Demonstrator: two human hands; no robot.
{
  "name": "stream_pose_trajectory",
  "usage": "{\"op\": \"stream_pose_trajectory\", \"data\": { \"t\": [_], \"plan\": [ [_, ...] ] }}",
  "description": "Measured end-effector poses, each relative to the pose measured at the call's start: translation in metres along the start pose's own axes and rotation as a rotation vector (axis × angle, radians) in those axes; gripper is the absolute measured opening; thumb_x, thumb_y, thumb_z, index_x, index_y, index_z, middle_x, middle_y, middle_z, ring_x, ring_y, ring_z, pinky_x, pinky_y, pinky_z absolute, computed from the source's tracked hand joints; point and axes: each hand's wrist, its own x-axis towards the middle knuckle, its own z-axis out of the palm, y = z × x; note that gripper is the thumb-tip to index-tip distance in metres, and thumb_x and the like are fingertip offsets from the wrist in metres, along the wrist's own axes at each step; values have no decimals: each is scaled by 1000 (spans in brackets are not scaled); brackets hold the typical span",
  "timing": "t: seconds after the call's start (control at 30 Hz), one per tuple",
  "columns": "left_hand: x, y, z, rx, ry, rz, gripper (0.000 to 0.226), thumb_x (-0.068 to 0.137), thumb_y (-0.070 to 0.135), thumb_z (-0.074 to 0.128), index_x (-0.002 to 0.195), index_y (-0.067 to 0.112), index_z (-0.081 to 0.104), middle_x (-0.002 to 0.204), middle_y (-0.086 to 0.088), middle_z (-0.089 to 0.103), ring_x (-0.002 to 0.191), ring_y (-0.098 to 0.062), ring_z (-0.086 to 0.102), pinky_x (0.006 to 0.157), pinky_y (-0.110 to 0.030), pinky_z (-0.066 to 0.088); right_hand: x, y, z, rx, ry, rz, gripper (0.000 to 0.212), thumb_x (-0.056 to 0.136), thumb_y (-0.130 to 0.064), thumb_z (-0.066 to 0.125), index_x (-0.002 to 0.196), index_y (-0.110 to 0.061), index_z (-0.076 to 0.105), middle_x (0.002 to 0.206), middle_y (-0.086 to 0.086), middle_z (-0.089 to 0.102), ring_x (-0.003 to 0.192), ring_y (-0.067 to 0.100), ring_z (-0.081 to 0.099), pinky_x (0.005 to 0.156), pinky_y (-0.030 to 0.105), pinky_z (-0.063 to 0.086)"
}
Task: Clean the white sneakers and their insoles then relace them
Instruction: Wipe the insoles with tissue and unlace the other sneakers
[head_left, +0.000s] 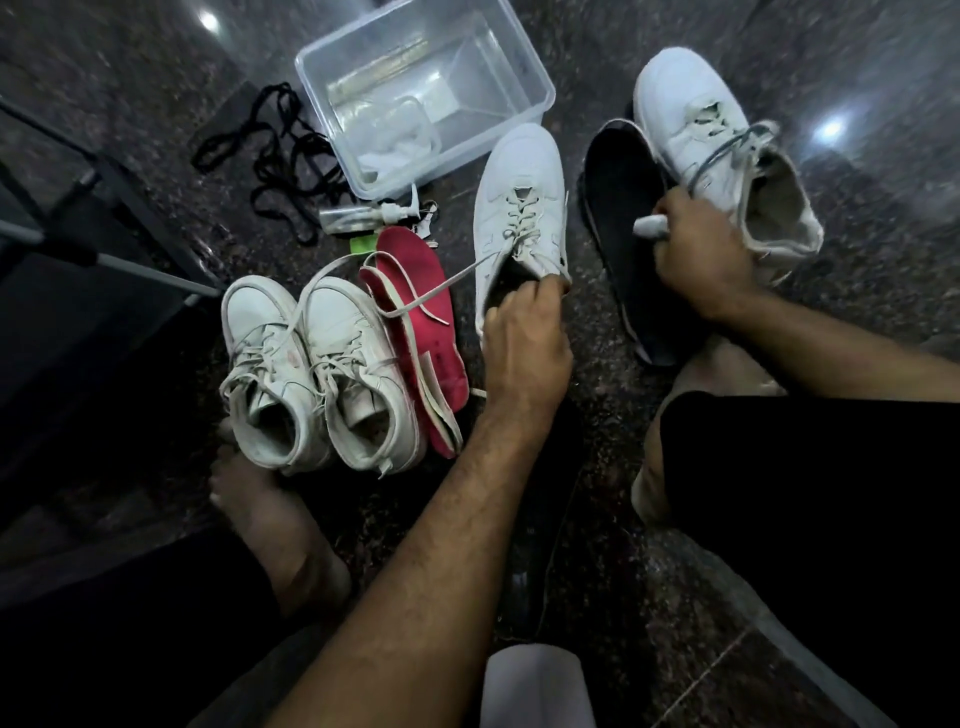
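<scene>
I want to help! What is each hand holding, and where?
The left hand grips the middle sneaker at its heel opening. The right hand holds a small white thing, hard to identify.

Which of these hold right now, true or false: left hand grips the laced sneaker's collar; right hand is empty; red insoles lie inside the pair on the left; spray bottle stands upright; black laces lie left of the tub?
1. The left hand grips the laced sneaker at its collar: true.
2. The right hand is empty: false, it holds a small white object.
3. The red insoles lie inside shoes: false, they lie on the floor.
4. The spray bottle stands upright: false, it lies flat.
5. The black laces lie left of the clear tub: true.
</scene>
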Motion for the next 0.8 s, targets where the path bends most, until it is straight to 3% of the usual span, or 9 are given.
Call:
{"op": "stream_pose_trajectory", "data": {
  "t": [0.1, 0.23, 0.33, 0.4, 0.47, 0.57, 0.67, 0.73, 0.8],
  "plan": [
    [-1, 10, 5, -4, 10, 33, 35, 83, 3, 64, 117, 14, 64, 96, -6, 67, 89, -30, 63, 78, -46, 48, 11, 13, -9, -160, -33, 20, 23, 90, -11, 53, 113, -10, 49, 116, 26, 48, 96, 52, 57, 81, 54, 48],
    [-4, 19, 10, -134, -38, 104, 33, 87, 6, 65, 119, 10, 62, 100, -9, 70, 91, -32, 64, 79, -47, 50, 0, 17, -19, -230, -25, -19, 23, 87, -10, 60, 107, -8, 49, 116, 27, 43, 77, 51, 59, 70, 52, 51],
    [-6, 20, 8, -375, -57, 22, 25, 95, 10, 57, 119, 9, 62, 100, -11, 71, 92, -29, 66, 79, -45, 52, -18, 4, -24, -22, 47, -168, 24, 85, -12, 54, 107, -19, 58, 106, 15, 58, 85, 42, 63, 73, 44, 52],
    [-6, 19, 3, -471, 44, -72, 18, 96, 11, 56, 112, 10, 65, 94, -7, 73, 85, -24, 68, 75, -39, 53, -27, -13, -28, 281, -9, -155, 31, 83, -10, 51, 108, -22, 66, 100, -1, 70, 96, 20, 67, 84, 31, 52],
    [-4, 14, -3, -502, 177, -154, 12, 95, 10, 58, 104, 11, 67, 91, -2, 73, 81, -17, 66, 74, -34, 52, -30, -31, -30, 457, -57, -104, 33, 83, -7, 49, 104, -20, 70, 90, -12, 70, 92, 4, 65, 82, 21, 49],
    [6, -2, -8, -469, 276, -215, 13, 91, 11, 62, 104, 13, 66, 100, 0, 68, 91, -15, 63, 81, -37, 53, -27, -53, -36, 489, -49, -137, 22, 84, -10, 47, 90, -15, 68, 82, -12, 67, 83, 3, 61, 74, 20, 45],
    [19, -20, -7, -362, 223, -264, 27, 84, 17, 70, 111, 18, 64, 111, -2, 59, 104, -22, 58, 88, -43, 52, -24, -64, -41, 460, -131, -182, 19, 88, -10, 49, 75, -20, 58, 69, -11, 58, 73, 3, 52, 64, 11, 36],
    [25, -31, -5, -339, 154, -277, 33, 83, 26, 73, 113, 17, 64, 112, -4, 60, 104, -24, 59, 88, -43, 52, -23, -65, -37, 394, -194, -224, 16, 91, -18, 53, 76, -19, 55, 71, -6, 53, 72, 10, 50, 63, 21, 33],
    [27, -36, -4, -386, 104, -273, 32, 84, 28, 74, 111, 14, 66, 108, -3, 64, 95, -21, 63, 83, -42, 54, -24, -61, -29, 256, -223, -300, 19, 92, -35, 59, 91, -16, 57, 84, 2, 51, 79, 17, 50, 69, 29, 35]
  ]
}}
